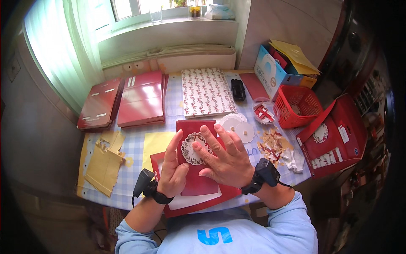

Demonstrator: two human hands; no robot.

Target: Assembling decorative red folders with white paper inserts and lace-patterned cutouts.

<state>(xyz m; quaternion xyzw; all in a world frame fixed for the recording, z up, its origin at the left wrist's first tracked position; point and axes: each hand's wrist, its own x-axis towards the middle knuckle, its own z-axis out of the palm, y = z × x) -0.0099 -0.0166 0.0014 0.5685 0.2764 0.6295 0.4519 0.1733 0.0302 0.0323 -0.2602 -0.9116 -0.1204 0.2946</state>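
Observation:
A dark red card sheet (pixel 198 182) lies before me on a larger red piece with a white panel (pixel 192 202). On the sheet sits a round white paper tag (pixel 190 149) with a scalloped, wreath-patterned edge. Across the tag's right part reaches my right hand (pixel 228 161), fingers spread, its fingertips over the tag; whether they press on it I cannot tell. My left hand (pixel 172 171) is at the tag's left edge, fingers stretched upward and thumb apart. Neither hand shows anything held. Black devices are strapped to both wrists.
Stacks of red card (pixel 141 99) stand at the back left, beside a patterned paper stack (pixel 207 93). Round white tags (pixel 243 132) lie right of centre, near paper scraps (pixel 272 146). A red basket (pixel 296 120), blue box (pixel 275 72) and open red box (pixel 332 142) occupy the right.

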